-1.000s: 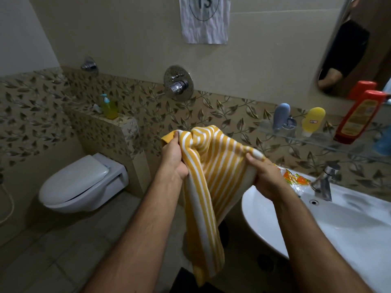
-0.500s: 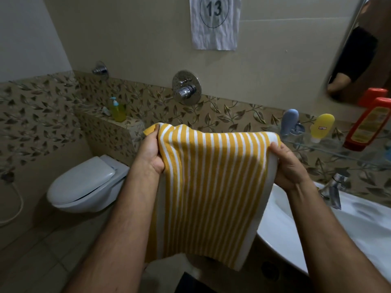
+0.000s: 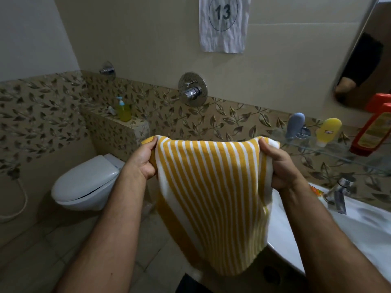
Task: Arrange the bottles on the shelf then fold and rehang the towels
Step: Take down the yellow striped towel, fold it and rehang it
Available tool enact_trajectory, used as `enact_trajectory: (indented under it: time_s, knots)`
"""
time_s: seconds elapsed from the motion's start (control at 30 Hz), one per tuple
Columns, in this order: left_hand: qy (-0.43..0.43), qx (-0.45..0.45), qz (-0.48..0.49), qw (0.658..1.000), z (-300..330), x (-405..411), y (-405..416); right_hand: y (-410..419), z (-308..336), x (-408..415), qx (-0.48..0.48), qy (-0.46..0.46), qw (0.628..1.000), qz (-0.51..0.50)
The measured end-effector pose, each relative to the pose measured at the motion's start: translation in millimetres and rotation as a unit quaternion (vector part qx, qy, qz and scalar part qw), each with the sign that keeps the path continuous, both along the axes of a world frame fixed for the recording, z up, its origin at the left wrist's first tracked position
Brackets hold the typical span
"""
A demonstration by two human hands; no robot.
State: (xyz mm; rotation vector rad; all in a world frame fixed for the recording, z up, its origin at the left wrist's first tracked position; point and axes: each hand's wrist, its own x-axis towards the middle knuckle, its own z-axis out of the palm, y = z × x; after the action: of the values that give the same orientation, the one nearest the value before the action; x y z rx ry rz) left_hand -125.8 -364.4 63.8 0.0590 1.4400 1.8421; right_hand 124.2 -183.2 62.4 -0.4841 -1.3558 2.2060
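Yellow-and-white striped towel hangs in front of the sink, top corners pinched by left hand & right hand. Paper sign above towel reads "13". Red bottle on glass shelf, right of towel: label unreadable, cut off at frame edge.

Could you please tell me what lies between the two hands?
In the head view, the striped towel spans between the left hand and right hand.

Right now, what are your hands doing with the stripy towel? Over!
Left hand and right hand each grip a top corner. Towel hangs spread between them, unfolded. Nothing in the way.
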Motion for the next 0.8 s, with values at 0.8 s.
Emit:
enact_trajectory:
  time_s: [0.8]
  knots:
    - [-0.015,0.254,-0.113,0.961,-88,45,-8,-9,26,-29,-0.073,0.123,0.979,-0.144]
